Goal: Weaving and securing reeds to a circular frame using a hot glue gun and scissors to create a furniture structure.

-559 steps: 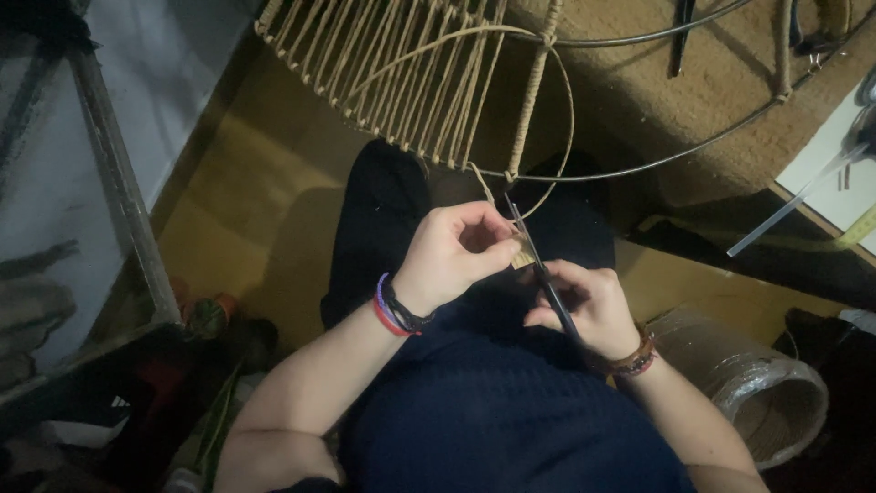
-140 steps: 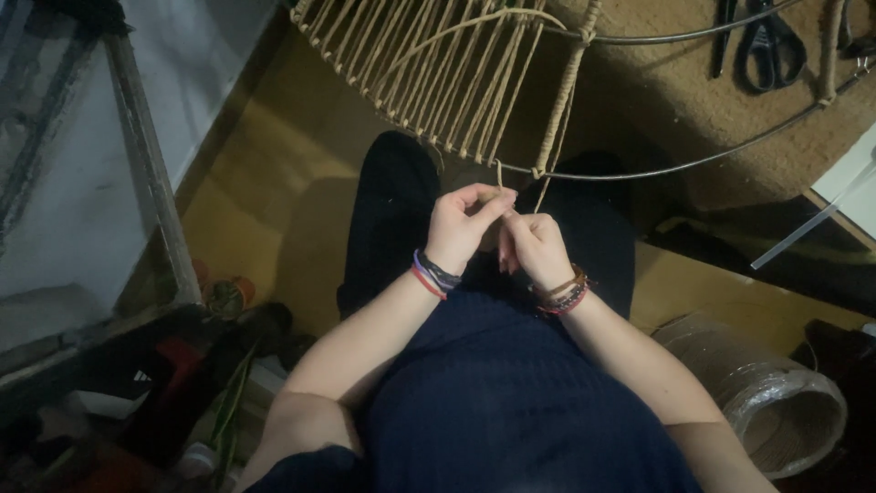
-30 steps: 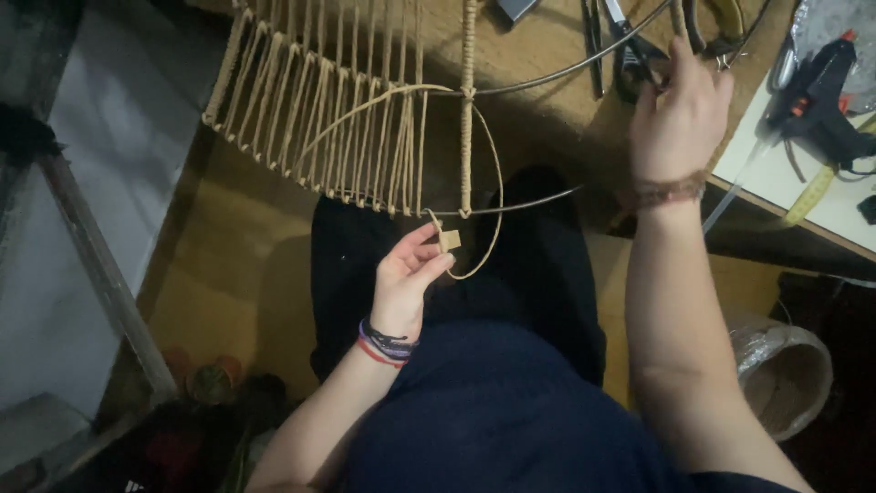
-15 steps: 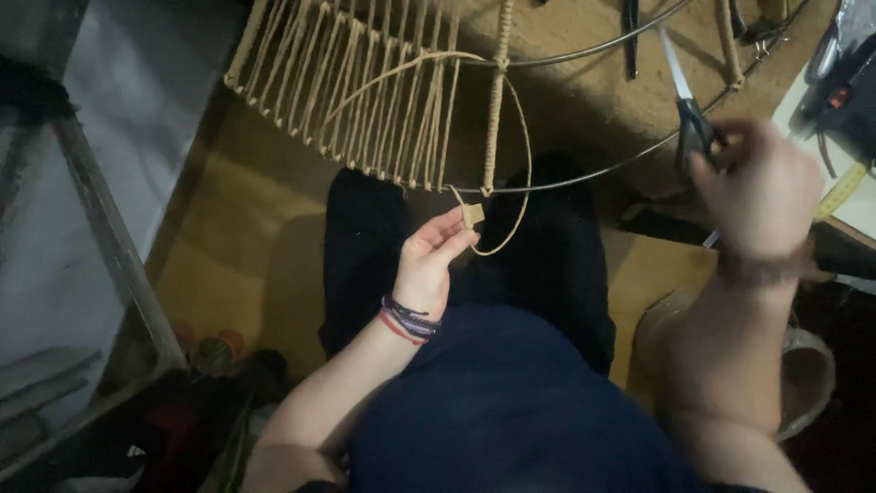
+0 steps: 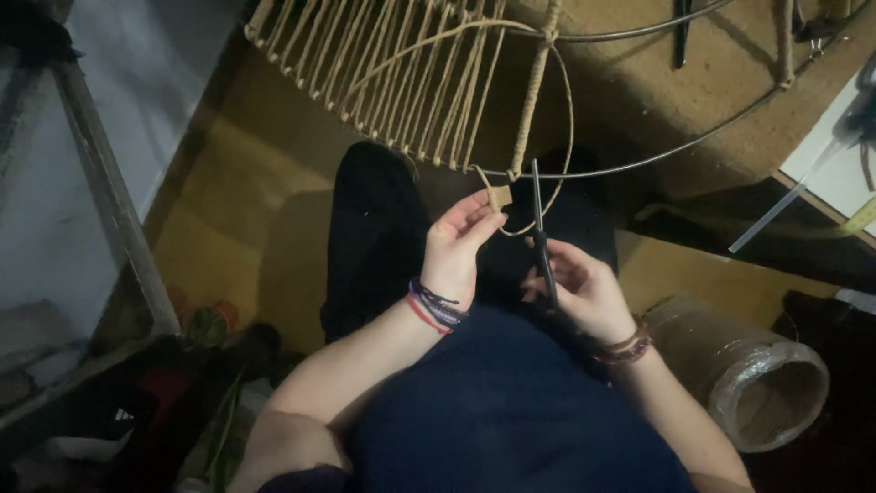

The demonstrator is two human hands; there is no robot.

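A metal wire frame (image 5: 639, 164) strung with many tan cords (image 5: 401, 82) leans over my lap. My left hand (image 5: 456, 246) pinches the short flat end of a tan cord (image 5: 498, 196) just below the frame's lower wire. My right hand (image 5: 584, 292) holds thin scissors (image 5: 540, 228) with their blades pointing up, the tips close to the cord end and the wrapped vertical bar (image 5: 529, 100). A loose loop of cord (image 5: 566, 119) curves to the right of that bar. Both wrists wear bracelets.
A roll of clear plastic film (image 5: 748, 374) lies at my right on the wooden floor. A white sheet with tools (image 5: 839, 155) sits at the upper right on a brown mat. A metal ladder-like frame (image 5: 109, 201) stands at the left, with dark clutter (image 5: 182, 383) below it.
My right hand came down from the upper right with the scissors and now holds them upright beside my left hand. The left hand has kept its pinch on the cord end.
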